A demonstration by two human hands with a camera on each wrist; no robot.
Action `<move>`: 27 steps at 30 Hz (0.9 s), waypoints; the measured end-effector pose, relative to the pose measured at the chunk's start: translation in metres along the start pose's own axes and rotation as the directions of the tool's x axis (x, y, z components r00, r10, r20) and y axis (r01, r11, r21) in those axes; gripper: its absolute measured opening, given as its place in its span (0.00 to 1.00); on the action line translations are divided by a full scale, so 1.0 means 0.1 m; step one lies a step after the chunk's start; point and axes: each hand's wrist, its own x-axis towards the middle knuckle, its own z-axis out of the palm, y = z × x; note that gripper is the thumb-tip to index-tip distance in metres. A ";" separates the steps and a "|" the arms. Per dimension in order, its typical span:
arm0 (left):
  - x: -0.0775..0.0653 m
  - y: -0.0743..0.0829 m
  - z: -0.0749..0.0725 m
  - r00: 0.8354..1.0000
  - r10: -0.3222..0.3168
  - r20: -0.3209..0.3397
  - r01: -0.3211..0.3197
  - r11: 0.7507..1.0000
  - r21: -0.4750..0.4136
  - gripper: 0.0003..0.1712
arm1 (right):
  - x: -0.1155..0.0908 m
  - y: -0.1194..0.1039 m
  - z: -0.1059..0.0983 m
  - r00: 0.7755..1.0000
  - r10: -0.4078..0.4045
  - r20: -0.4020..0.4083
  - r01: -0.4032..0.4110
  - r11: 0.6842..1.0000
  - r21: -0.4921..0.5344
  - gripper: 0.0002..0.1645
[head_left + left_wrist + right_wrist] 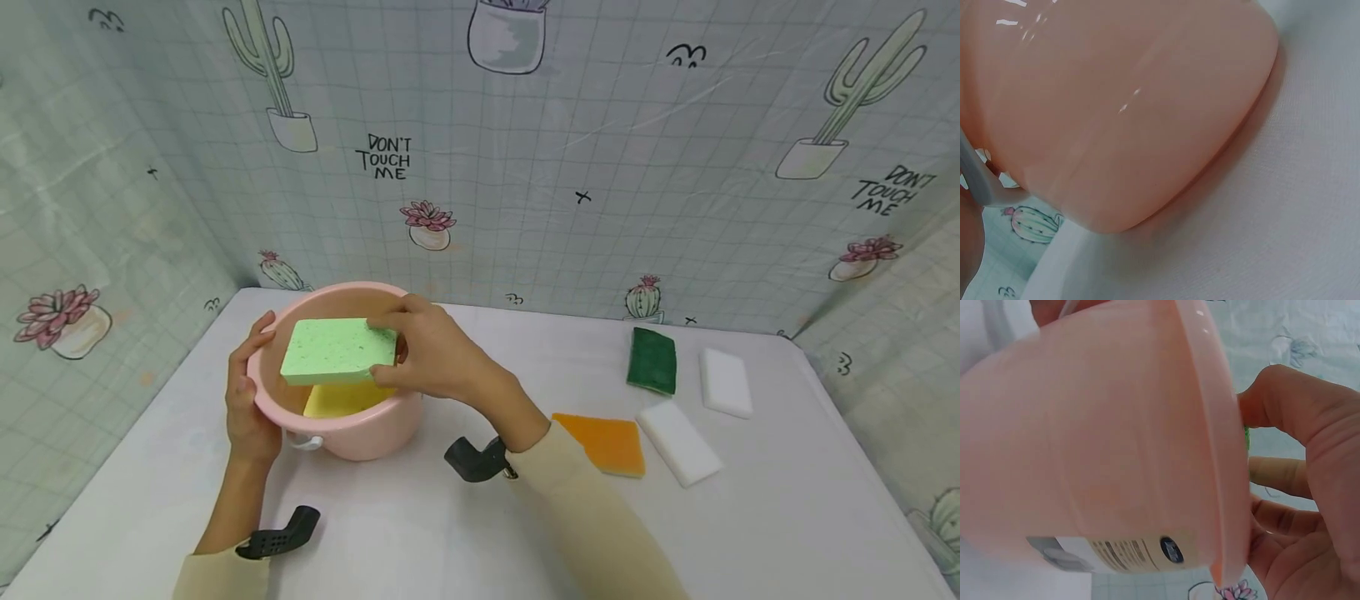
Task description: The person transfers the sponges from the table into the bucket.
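Observation:
A pink bucket (378, 435) stands at the left of the white table. My left hand (251, 408) holds its left side at the rim; in the left wrist view the bucket wall (1135, 119) covers most of that hand. Over the bucket's mouth, my right hand (435, 350) pinches a light green sponge (333, 350) by its right end, thumb on the near side. Beneath it, inside the bucket, a yellow sponge (337, 402) shows partly. In the right wrist view only a sliver of the green sponge (1247, 437) appears past the bucket rim (1210, 419).
On the table's right lie an orange sponge (603, 444), partly behind the right forearm, two white sponges (681, 442) and a dark green scouring pad (652, 361). A patterned curtain (510, 183) hangs behind and at the sides. The bucket has a grey-white handle (305, 442).

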 end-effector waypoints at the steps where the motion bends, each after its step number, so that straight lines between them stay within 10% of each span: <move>1: 0.00 0.00 0.00 1.000 0.007 0.002 -0.007 1.000 -0.001 0.28 | 0.02 -0.02 0.02 1.000 0.002 0.010 -0.002 1.000 -0.022 0.31; 19: 0.01 0.02 0.02 0.999 -0.035 -0.020 0.035 0.999 0.014 0.28 | 0.13 -0.10 0.16 0.997 -0.070 0.041 0.075 0.985 -0.154 0.29; 27: 0.02 0.02 0.02 0.999 -0.038 -0.033 0.038 0.999 -0.003 0.27 | 0.12 -0.10 0.13 0.996 -0.041 0.080 0.045 0.997 -0.060 0.25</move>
